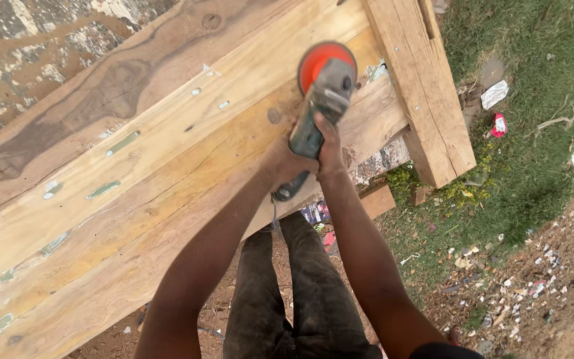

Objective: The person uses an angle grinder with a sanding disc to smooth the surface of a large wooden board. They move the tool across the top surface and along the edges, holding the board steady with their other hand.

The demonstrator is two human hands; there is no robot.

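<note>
Head view, looking straight down. Angle grinder (318,110) gripped in both hands over a broad wooden slab (134,179) of joined planks, lying aslant across the picture. Left hand (286,163) wrapped tight around the rear of the grey grinder body, fingers closed on the handle just above the tail end. Right hand (330,147) clamped on the same body from the other side, a little further forward, thumb lying along the housing. Both hands touching one another around the tool, forearms running down toward the bottom edge. Orange disc (321,61) at the far end of the grinder, beyond the hands, resting on or just above the pale plank near the slab's right end; contact not clear from here. Thin cord hanging from the grinder's tail, down past the slab's near edge.

Greenish filler patches (104,189) scattered along the plank seams to the left, well apart from the hands. Thick crosswise beam (426,93) fixed at the slab's right end, just beside the disc. Dark trousers (293,292) below the slab edge, between the forearms. Grass (533,133) with scraps of litter on the right, bare soil further down.
</note>
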